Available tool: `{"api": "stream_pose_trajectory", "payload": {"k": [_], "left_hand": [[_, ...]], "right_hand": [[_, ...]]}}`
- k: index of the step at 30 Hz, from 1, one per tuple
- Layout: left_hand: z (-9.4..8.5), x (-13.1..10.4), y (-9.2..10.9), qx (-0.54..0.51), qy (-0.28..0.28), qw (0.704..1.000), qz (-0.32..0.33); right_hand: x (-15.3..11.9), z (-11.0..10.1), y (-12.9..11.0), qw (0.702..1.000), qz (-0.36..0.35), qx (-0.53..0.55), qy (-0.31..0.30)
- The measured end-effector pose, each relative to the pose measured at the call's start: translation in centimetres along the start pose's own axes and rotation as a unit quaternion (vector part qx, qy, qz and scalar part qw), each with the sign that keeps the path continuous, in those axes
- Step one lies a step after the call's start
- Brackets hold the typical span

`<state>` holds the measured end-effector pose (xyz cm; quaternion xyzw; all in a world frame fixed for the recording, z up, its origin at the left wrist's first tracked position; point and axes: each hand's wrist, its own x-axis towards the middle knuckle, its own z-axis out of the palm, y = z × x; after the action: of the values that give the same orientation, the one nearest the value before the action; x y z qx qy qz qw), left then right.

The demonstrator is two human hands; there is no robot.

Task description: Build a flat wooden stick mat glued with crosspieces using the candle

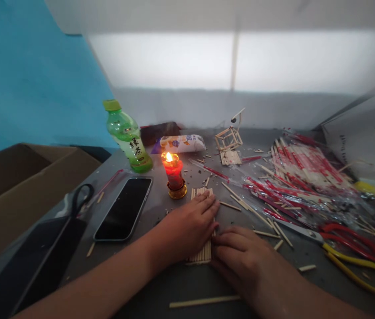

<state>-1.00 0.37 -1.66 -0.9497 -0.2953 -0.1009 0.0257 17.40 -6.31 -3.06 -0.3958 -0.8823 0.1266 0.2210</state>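
Side by side on the grey table lies a panel of thin wooden sticks (202, 253), with one stick across its near end. My left hand (187, 226) rests flat over its middle, fingers stretched toward the far right corner. Against the panel's right edge is my right hand (240, 257), its fingers bent and close together; whether they pinch a stick is hidden. A lit red candle (174, 175) in a gold holder stands just beyond my left hand. One loose stick (203, 302) lies near the front edge.
Left are a phone (124, 209), a green bottle (129, 137) and a cardboard box (34, 190). Behind stand a snack packet (182, 143) and a small stick frame (229, 139). Wrapped sticks (307, 166), loose sticks and scissors (356, 250) cover the right.
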Motion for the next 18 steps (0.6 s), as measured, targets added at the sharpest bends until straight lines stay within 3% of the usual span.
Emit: {"api": "stream_pose_trajectory", "payload": {"k": [18], "left_hand": [[-0.7,-0.1,0.1,-0.026,-0.014,0.999,-0.013]], "right_hand": [[0.3,-0.9,-1.2,0.996,0.058,0.062,-0.014]]}}
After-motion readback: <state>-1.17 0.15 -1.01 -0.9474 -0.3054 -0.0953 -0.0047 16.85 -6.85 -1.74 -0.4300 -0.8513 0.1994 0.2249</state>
